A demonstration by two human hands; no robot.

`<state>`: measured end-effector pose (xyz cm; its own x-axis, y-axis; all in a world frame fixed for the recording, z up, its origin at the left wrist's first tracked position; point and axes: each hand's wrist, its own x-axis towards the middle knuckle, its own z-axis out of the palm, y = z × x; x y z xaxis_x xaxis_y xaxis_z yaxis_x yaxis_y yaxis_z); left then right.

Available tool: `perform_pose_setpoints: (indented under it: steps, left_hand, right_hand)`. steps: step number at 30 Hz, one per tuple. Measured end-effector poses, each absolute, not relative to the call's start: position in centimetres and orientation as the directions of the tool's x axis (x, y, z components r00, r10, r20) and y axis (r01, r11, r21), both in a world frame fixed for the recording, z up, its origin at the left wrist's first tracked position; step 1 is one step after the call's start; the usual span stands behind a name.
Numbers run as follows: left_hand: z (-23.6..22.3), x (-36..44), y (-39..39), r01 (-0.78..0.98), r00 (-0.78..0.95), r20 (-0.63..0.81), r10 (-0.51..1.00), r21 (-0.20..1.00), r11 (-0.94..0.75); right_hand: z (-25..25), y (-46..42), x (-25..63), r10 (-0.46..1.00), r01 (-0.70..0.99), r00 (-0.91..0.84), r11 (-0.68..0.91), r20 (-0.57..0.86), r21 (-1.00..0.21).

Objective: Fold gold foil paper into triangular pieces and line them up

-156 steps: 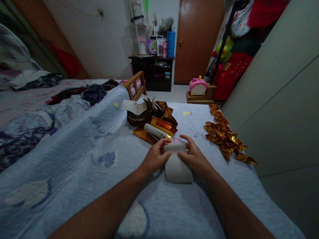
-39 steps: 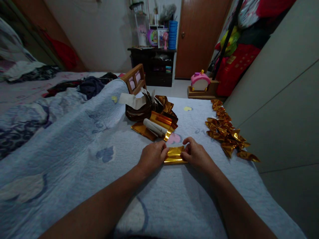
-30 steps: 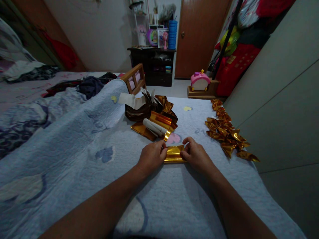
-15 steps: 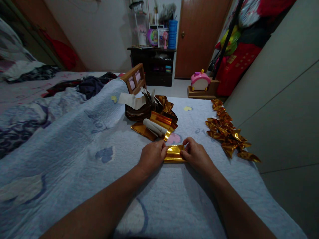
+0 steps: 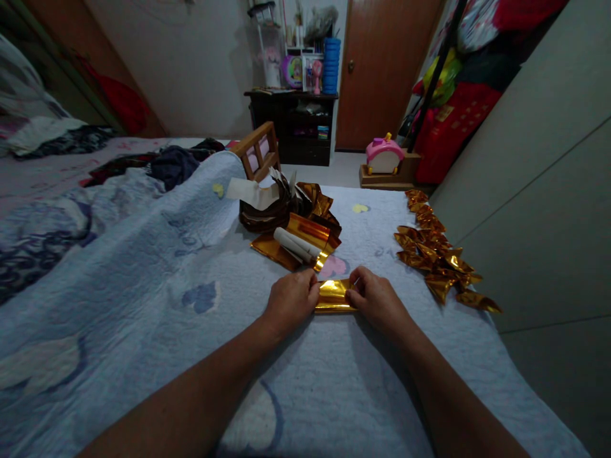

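A sheet of shiny gold foil paper [image 5: 334,296], folded into a narrow strip, lies crosswise on the bed cover. My left hand [image 5: 293,296] grips its left end, and my right hand [image 5: 373,294] pinches the right end between thumb and fingers. Just beyond my hands sits a stack of gold foil paper [image 5: 267,216], dark brown along its edges, with white sheets curling up. A loosely rolled sheet [image 5: 298,245], white on one face, rests on gold sheets in front of that stack. On the right, several folded gold foil pieces [image 5: 434,254] lie in a heap with pointed ends.
The pale blue quilted bed cover [image 5: 200,356] spreads beneath everything. A white cabinet [image 5: 548,222] borders the bed's right side. Past the foot of the bed are a pink toy [image 5: 383,156], a dark shelf [image 5: 293,127] and a brown door [image 5: 386,76]. Clothes [image 5: 176,166] lie at the left.
Both hands keep their hold on the folded foil paper. The right hand's fingers have shifted very slightly; the foil stack and the heap look the same.
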<state>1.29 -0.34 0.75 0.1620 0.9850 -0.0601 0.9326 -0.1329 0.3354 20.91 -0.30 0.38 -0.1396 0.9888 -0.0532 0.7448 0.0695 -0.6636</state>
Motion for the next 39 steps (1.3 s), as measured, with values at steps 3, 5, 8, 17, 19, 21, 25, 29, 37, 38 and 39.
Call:
perform_pose_setpoints:
  steps: [3, 5, 8, 17, 19, 21, 25, 29, 37, 38, 39]
  left_hand:
    - [0.87, 1.35, -0.36, 0.933, 0.159, -0.062, 0.985, 0.335, -0.129]
    - [0.92, 1.38, -0.34, 0.934, 0.154, -0.062, 0.986, 0.336, -0.125]
    - [0.89, 1.39, -0.25, 0.932, 0.150, -0.064, 0.987, 0.342, -0.119]
    - [0.76, 1.36, -0.29, 0.928, 0.149, -0.062, 0.987, 0.354, -0.118]
    - [0.80, 1.32, -0.33, 0.924, 0.156, -0.063, 0.986, 0.362, -0.123]
    - [0.82, 1.27, -0.36, 0.920, 0.167, -0.063, 0.984, 0.370, -0.133]
    - [0.88, 1.21, -0.41, 0.916, 0.177, -0.070, 0.982, 0.376, -0.139]
    - [0.95, 1.22, -0.41, 0.914, 0.164, -0.084, 0.983, 0.387, -0.120]
    - [0.89, 1.39, -0.40, 0.924, 0.152, -0.081, 0.985, 0.364, -0.113]
    - [0.93, 1.40, -0.40, 0.924, 0.153, -0.083, 0.985, 0.366, -0.113]
    - [0.97, 1.41, -0.41, 0.923, 0.154, -0.083, 0.985, 0.367, -0.113]
  right_hand:
    - [0.50, -0.31, 20.87, 0.988, 0.747, -0.138, 0.060, -0.066, -0.662]
    - [0.56, -0.31, 20.87, 0.987, 0.747, -0.140, 0.054, -0.078, -0.663]
    - [0.57, -0.30, 20.88, 0.987, 0.740, -0.142, 0.055, -0.076, -0.671]
    - [0.76, -0.30, 20.83, 0.986, 0.746, -0.138, 0.043, -0.091, -0.665]
    - [0.73, -0.31, 20.85, 0.986, 0.746, -0.140, 0.043, -0.093, -0.665]
    - [0.65, -0.32, 20.87, 0.986, 0.739, -0.146, 0.056, -0.078, -0.672]
    - [0.51, -0.32, 20.88, 0.987, 0.725, -0.144, 0.058, -0.069, -0.687]
    - [0.47, -0.29, 20.91, 0.987, 0.731, -0.145, 0.061, -0.067, -0.680]
    - [0.65, -0.27, 20.87, 0.986, 0.734, -0.141, 0.047, -0.084, -0.678]
    - [0.67, -0.26, 20.87, 0.986, 0.737, -0.142, 0.045, -0.090, -0.674]
    - [0.69, -0.25, 20.87, 0.985, 0.740, -0.144, 0.045, -0.093, -0.671]
